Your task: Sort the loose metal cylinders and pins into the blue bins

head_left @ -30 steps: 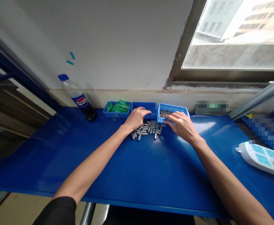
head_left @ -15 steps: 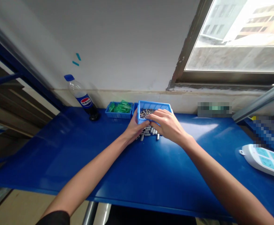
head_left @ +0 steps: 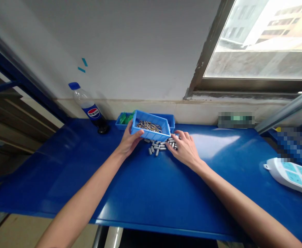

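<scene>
My left hand (head_left: 127, 142) grips the left end of a light-blue plastic bin (head_left: 154, 135), thumb on its near side. The bin is held up and tilted, its right end lower. Many thin metal pieces (head_left: 148, 126), like screws or pins, lie inside it. Just below the bin, small silver metal cylinders (head_left: 156, 147) are scattered on the blue table. My right hand (head_left: 185, 148) is at the right side of these cylinders, fingers apart and curved over them. The fingertips partly hide the cylinders there, and whether they touch any is unclear.
Behind the held bin stand another blue bin (head_left: 172, 121) and one with green pieces (head_left: 125, 118). A cola bottle (head_left: 90, 108) stands at the left by the wall. At the right lies a white boat-shaped case (head_left: 282, 177); a blurred-out object (head_left: 236, 120) sits by the wall.
My left hand has moved left with the bin, tilting it. My right hand has come off the bin and down to the metal cylinders, its fingers spreading.
</scene>
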